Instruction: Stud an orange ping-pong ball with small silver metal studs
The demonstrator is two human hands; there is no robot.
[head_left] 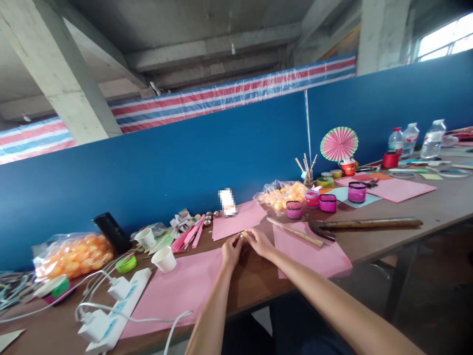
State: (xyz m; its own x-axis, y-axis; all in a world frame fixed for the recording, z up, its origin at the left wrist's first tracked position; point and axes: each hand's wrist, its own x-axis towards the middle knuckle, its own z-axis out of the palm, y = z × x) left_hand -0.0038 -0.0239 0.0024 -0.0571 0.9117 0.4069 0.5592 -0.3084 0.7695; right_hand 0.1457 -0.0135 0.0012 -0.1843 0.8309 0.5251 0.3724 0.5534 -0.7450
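Close together over the brown table, my left hand and my right hand meet with their fingertips pinched. Between them are a tiny shiny piece at the left fingertips and a yellowish bit at the right ones, both too small to name. Pink paper sheets lie to the left, behind and to the right of the hands. A wooden stick rests just right of my right hand. Several metal balls sit behind my left hand.
A hammer lies at right, beside small magenta containers. Bags of orange balls stand behind and at far left. A white paper cup and a power strip with cables occupy the left. A blue partition borders the back.
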